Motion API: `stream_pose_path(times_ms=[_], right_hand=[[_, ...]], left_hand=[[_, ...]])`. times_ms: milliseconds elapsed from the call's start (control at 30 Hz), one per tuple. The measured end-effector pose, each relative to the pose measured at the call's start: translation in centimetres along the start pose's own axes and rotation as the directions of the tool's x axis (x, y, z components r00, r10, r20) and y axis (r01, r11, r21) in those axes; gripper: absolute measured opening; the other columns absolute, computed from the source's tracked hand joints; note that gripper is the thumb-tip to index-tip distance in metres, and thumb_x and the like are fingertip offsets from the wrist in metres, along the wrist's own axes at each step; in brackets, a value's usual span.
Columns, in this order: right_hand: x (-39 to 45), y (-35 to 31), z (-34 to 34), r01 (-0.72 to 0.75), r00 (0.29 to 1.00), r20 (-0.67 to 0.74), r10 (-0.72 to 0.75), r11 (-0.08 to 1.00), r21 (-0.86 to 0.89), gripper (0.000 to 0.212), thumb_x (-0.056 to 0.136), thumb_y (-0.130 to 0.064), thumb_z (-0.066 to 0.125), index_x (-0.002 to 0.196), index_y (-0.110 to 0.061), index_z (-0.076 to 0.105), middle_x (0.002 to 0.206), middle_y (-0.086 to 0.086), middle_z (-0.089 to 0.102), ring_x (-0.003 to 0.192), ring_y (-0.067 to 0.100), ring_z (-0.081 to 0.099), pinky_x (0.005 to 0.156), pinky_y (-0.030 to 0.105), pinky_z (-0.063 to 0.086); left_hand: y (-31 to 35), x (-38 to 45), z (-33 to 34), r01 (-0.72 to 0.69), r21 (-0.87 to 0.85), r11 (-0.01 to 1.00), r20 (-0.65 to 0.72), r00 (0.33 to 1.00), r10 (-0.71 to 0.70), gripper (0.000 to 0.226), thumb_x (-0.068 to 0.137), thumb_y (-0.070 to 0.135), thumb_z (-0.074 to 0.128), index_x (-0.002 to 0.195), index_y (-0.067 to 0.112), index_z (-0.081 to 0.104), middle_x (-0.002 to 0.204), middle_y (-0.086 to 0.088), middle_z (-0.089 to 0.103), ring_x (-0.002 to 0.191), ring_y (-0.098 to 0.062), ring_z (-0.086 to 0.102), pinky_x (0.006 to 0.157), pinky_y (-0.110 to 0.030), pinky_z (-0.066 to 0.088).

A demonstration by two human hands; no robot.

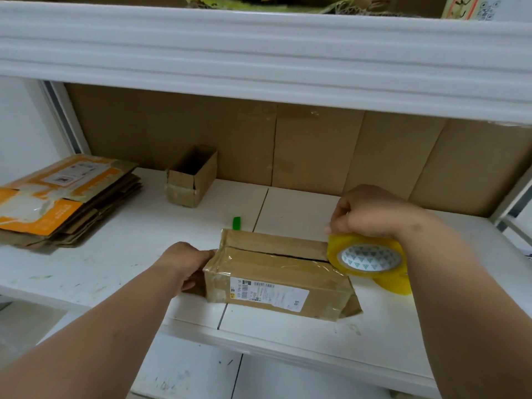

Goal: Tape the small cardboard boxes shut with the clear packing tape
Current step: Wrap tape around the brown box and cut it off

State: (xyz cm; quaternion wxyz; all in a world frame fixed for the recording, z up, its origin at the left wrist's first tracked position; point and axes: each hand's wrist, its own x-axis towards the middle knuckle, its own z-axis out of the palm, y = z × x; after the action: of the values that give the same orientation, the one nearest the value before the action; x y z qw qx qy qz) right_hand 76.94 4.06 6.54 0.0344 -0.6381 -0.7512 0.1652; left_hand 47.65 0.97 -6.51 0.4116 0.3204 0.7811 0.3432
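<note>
A small brown cardboard box (276,272) with a white shipping label lies on the white shelf (115,254), its top flaps meeting at a dark seam. Clear tape runs from its left end along the top toward the right. My left hand (187,263) grips the box's left end, fingers pressed against the taped edge. My right hand (371,214) grips a yellowish roll of clear packing tape (371,260) from above, held at the box's right end. A second small box (191,177) stands open at the back.
A stack of flattened orange and brown cartons (63,203) lies at the left. A small green object (236,223) lies behind the box. Cardboard sheets (316,151) line the back. A thick white shelf edge (259,59) overhangs above.
</note>
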Motion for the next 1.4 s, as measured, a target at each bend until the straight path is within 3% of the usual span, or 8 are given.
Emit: stream_pose_path(times_ms=[233, 433, 567, 667, 900, 1067, 1267, 1400], right_hand=[[-0.8, 0.6, 0.0, -0.019, 0.998, -0.050, 0.022, 0.998, 0.058, 0.024, 0.084, -0.035, 0.063, 0.094, -0.016, 0.074, 0.100, 0.009, 0.069, 0.091, 0.026, 0.064, 0.084, 0.044, 0.056], [-1.0, 1.2, -0.1, 0.024, 0.999, -0.031, -0.020, 0.989, 0.144, 0.018, 0.084, -0.022, 0.064, 0.098, -0.020, 0.076, 0.102, 0.005, 0.069, 0.093, 0.024, 0.064, 0.085, 0.041, 0.057], [-1.1, 2.2, -0.5, 0.076, 0.997, -0.010, -0.076, 0.973, 0.216, 0.010, 0.084, -0.029, 0.074, 0.093, -0.028, 0.073, 0.097, -0.005, 0.070, 0.089, 0.015, 0.064, 0.082, 0.036, 0.055], [-1.4, 3.1, -0.6, 0.070, 0.997, -0.007, -0.070, 0.966, 0.248, 0.023, 0.080, -0.042, 0.076, 0.096, -0.026, 0.072, 0.096, -0.005, 0.070, 0.091, 0.017, 0.065, 0.085, 0.037, 0.056], [-1.8, 3.8, 0.1, 0.071, 0.997, -0.056, -0.055, 0.940, 0.335, 0.032, 0.075, -0.052, 0.077, 0.091, -0.024, 0.073, 0.092, -0.003, 0.073, 0.087, 0.018, 0.069, 0.082, 0.037, 0.057], [-2.2, 5.2, 0.9, 0.070, 0.995, -0.091, -0.037, 0.920, 0.386, 0.043, 0.075, -0.062, 0.069, 0.099, -0.027, 0.071, 0.096, -0.005, 0.070, 0.090, 0.015, 0.066, 0.078, 0.031, 0.054], [-2.7, 9.0, 2.6, 0.120, 0.991, -0.069, -0.114, 0.543, 0.831, 0.057, 0.042, -0.048, 0.086, 0.076, -0.009, 0.063, 0.074, 0.007, 0.059, 0.077, 0.023, 0.059, 0.074, 0.038, 0.046], [-2.8, 10.8, 3.5, 0.161, 0.974, -0.088, -0.208, 0.365, 0.917, 0.037, 0.063, -0.038, 0.080, 0.070, -0.011, 0.056, 0.065, 0.004, 0.052, 0.066, 0.018, 0.054, 0.061, 0.031, 0.045]], left_hand=[[0.5, -0.2, 0.8, -0.190, 0.073, 0.979, -0.010, 0.981, 0.191, 0.022, 0.089, -0.002, 0.054, 0.076, 0.009, 0.068, 0.078, -0.017, 0.070, 0.069, -0.026, 0.061, 0.066, -0.034, 0.054], [2.1, -1.9, -0.2, -0.175, 0.175, 0.969, 0.194, 0.971, 0.140, 0.050, 0.092, 0.056, 0.056, 0.096, 0.008, 0.069, 0.095, -0.011, 0.073, 0.088, -0.024, 0.068, 0.067, -0.029, 0.052], [2.4, -2.4, 0.1, -0.268, 0.336, 0.903, 0.187, 0.958, 0.215, 0.031, 0.090, 0.047, 0.065, 0.098, 0.017, 0.065, 0.109, -0.007, 0.068, 0.091, -0.017, 0.062, 0.070, -0.027, 0.051], [2.3, -2.5, 0.6, -0.264, 0.412, 0.872, 0.096, 0.964, 0.247, 0.063, 0.088, 0.049, 0.067, 0.140, 0.020, 0.045, 0.131, -0.006, 0.059, 0.113, -0.024, 0.058, 0.090, -0.034, 0.048], [3.3, -4.6, 5.3, -0.568, 0.745, 0.351, 0.271, 0.738, 0.618, 0.078, 0.092, 0.007, 0.046, 0.158, 0.024, 0.009, 0.165, -0.004, 0.013, 0.151, -0.026, 0.013, 0.123, -0.039, 0.013], [2.2, -4.4, 6.7, -0.532, 0.806, 0.261, 0.371, 0.796, 0.478, 0.093, 0.083, 0.080, -0.001, 0.157, 0.025, -0.010, 0.165, 0.005, -0.011, 0.152, -0.021, -0.013, 0.123, -0.046, -0.004], [1.9, -4.5, 6.5, -0.520, 0.836, 0.175, 0.400, 0.796, 0.454, 0.125, 0.054, 0.099, -0.003, 0.153, 0.025, -0.022, 0.164, 0.001, -0.018, 0.151, -0.024, -0.018, 0.122, -0.048, -0.005], [2.1, -4.2, 6.4, -0.543, 0.822, 0.169, 0.431, 0.789, 0.438, 0.135, 0.044, 0.104, 0.001, 0.152, 0.026, -0.025, 0.163, 0.002, -0.021, 0.150, -0.023, -0.019, 0.122, -0.046, -0.006]])
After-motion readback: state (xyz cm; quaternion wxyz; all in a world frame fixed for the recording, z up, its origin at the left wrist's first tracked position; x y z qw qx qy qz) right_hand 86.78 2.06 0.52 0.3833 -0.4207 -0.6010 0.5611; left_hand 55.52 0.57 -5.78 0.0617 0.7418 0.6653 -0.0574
